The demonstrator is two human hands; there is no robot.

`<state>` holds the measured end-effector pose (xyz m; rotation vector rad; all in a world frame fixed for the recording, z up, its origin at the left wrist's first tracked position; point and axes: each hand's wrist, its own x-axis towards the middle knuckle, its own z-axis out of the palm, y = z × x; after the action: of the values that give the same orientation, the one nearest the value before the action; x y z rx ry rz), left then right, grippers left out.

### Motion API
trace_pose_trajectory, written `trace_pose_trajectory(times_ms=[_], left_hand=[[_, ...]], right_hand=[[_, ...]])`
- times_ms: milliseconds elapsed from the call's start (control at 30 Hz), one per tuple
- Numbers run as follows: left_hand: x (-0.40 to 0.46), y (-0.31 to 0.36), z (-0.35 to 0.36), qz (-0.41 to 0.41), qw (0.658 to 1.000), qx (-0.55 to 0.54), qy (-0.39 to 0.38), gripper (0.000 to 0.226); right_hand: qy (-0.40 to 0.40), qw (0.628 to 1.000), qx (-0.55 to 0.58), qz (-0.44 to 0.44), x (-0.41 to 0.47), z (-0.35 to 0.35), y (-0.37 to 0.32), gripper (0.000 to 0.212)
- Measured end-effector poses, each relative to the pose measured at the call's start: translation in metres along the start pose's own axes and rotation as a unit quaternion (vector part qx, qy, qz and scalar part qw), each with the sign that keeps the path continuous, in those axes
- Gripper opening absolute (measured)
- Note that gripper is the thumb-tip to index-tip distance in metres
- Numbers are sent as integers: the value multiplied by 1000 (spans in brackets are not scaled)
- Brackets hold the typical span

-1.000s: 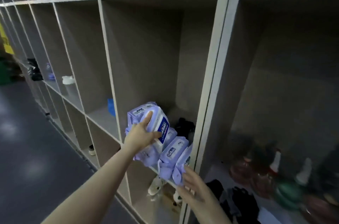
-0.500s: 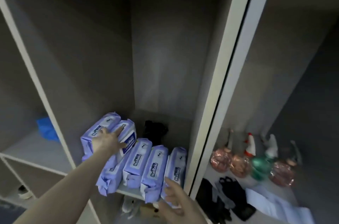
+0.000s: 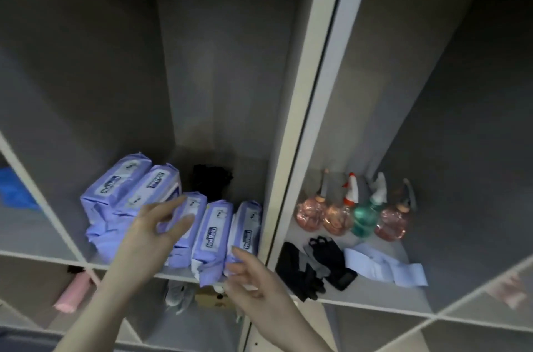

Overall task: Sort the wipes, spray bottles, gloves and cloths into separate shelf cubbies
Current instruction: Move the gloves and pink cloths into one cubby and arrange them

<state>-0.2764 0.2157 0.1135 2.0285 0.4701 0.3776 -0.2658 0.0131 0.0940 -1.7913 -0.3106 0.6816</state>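
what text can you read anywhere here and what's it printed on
"HelBell", as best it reads, blurred: dark blue label on the purple wipe packs, repeated on several.
Smaller print on the packs: too blurred to read.
Spray bottles, black gloves, white cloth: no text visible.

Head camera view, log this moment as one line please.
left hand open over purple wipe packs | right hand open at rightmost pack | black gloves, spray bottles share next cubby
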Motion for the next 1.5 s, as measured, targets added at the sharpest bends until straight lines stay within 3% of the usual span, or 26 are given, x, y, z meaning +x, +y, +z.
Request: trace_pose_trajectory(times_ms=[233, 400, 567, 700, 900, 1033, 1233, 1367, 1500], left_hand=[[-52, 10, 40, -25, 995, -87, -43, 31], [-51, 11, 49, -22, 996, -67, -57, 32], [-27, -1, 34, -25, 998, -58, -9, 31], [14, -19, 4, 4, 999, -4, 35, 34], [86, -41, -57, 81, 987, 129, 53, 35], [134, -51, -75, 116, 976, 182, 6, 37], [204, -55, -72, 92, 979, 165, -77, 41], [231, -66, -63, 83, 965, 215, -120, 49], [234, -76, -60, 86, 939, 287, -170, 86]], right_hand=[[22, 998, -32, -40, -14, -23, 17, 43], [34, 998, -27, -53, -9, -31, 23, 41], [21, 998, -16, -57, 14, -22, 20, 31], [4, 998, -14, -57, 55, -7, 6, 28], [78, 993, -44, -80, 142, 29, -29, 29], [169, 982, -29, -75, 203, 38, -29, 29], [200, 974, -106, -7, 285, 29, -14, 33], [151, 972, -179, 26, 325, 20, 5, 40], [76, 961, -264, 35, 362, 11, 18, 52]])
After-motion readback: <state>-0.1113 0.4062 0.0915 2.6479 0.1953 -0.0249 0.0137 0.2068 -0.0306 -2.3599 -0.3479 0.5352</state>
